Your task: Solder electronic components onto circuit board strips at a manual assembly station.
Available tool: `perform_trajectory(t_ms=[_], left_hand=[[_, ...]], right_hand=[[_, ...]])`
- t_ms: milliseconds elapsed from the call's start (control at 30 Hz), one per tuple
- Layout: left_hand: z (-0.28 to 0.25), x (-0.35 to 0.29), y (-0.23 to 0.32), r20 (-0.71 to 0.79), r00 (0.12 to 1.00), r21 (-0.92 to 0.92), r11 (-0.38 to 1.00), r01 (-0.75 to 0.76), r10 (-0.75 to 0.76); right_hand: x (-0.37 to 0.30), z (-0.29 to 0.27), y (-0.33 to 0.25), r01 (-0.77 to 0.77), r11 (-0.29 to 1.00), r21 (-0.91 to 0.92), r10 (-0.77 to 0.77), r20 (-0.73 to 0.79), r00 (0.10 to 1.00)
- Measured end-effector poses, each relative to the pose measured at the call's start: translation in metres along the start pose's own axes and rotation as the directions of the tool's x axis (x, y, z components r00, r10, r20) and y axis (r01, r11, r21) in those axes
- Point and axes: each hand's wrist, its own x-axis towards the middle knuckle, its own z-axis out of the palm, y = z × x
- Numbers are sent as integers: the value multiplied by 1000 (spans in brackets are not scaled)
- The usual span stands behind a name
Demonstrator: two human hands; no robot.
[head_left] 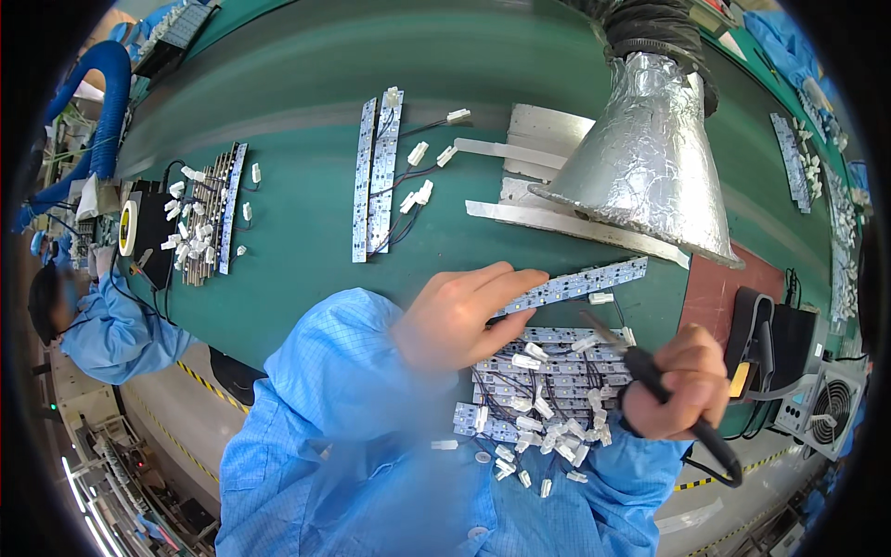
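My left hand [462,314] pinches one end of a narrow LED circuit strip [594,281], which is held tilted above the green table [306,311]. In my right hand [685,382] is a soldering iron [647,369] with a black handle, its tip pointing up and left, just below the strip. A white connector [601,298] on a wire hangs near the strip's right part. Beneath both hands lies a row of similar LED strips [490,379], side by side. Wires and a heap of white connectors [561,436] cover their near side.
A foil-covered fume hood [650,153] stands over metal plates [548,125] beyond my hands. Two strips [382,176] lie at centre-left, with a stack of strips [219,213] farther left. At right are a red-brown mat [729,283] and a fan unit [826,408]. A co-worker [121,330] sits left.
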Motion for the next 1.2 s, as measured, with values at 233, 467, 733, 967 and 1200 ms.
perform_trajectory(t_ms=[233, 467, 733, 967, 1200], left_hand=[[2, 1, 1, 13, 974, -272, 937, 220, -225], [0, 3, 6, 74, 955, -279, 913, 297, -288], [1, 4, 7, 72, 954, -273, 914, 299, -290], [1, 4, 7, 78, 951, -282, 908, 309, -299], [1, 4, 5, 67, 957, -272, 918, 289, -281]], right_hand=[[6, -17, 17, -164, 977, -132, 131, -233, 964], [3, -15, 19, -136, 983, -124, 132, -43, 990], [1, -15, 20, -135, 983, -125, 137, 3, 991], [1, -13, 21, -117, 986, -116, 119, 16, 993], [2, -12, 20, -130, 983, -126, 134, 20, 991]])
